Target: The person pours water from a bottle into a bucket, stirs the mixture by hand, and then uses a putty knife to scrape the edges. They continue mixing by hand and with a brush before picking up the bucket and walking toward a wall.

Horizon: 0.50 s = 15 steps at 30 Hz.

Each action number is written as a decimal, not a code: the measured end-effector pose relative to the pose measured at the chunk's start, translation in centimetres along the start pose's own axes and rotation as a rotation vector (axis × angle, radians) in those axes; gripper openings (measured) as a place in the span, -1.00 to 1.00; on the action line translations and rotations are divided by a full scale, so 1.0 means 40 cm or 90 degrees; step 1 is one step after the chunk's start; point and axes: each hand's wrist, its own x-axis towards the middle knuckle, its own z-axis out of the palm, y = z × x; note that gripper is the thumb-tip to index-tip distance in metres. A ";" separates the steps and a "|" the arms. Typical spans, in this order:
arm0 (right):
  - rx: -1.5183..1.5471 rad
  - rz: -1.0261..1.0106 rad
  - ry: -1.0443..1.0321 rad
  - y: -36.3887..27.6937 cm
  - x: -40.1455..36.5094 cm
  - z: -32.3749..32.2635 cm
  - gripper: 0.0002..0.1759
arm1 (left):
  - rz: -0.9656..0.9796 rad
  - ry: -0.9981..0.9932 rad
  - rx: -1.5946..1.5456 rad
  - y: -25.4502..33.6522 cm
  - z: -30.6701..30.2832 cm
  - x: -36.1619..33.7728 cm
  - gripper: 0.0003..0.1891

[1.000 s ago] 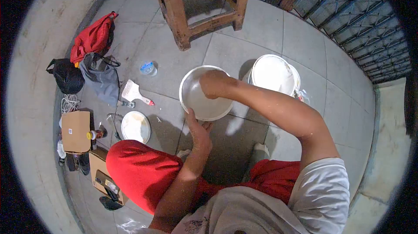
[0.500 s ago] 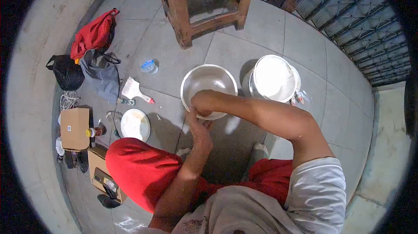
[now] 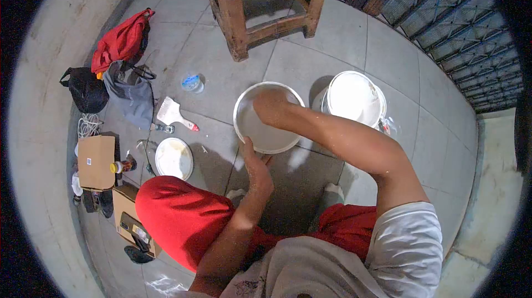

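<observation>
"Where is the bowl sitting?"

"The metal bowl (image 3: 266, 131) is sitting down on the tiled floor (image 3: 221, 76), just in front of the person's knees."

"And the hands?"

"The left hand (image 3: 256, 169) is gripping the near rim, with its thumb hooking over the edge. The right hand (image 3: 270, 106) is pressing inside against the far wall, fingers curled. I cannot tell whether it is holding anything."

"Around it?"

"A white bucket (image 3: 353, 98) is standing just beside the bowl. A round lid (image 3: 174, 158) and a brush (image 3: 172, 114) are lying on the other side, and a wooden stool (image 3: 244, 15) is standing beyond."
</observation>
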 end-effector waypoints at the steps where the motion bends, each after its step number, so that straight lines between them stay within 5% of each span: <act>1: 0.002 0.000 -0.002 -0.003 -0.004 0.016 -0.81 | -0.011 0.008 -0.010 -0.005 -0.005 0.004 -0.20; 4: 0.008 -0.072 -0.100 -0.047 -0.033 -0.040 -0.80 | 0.017 0.023 -0.008 -0.002 0.001 -0.007 -0.31; 15: 0.114 -0.209 -0.354 -0.061 -0.016 -0.049 -0.79 | -0.006 -0.007 0.004 -0.008 -0.010 0.008 -0.23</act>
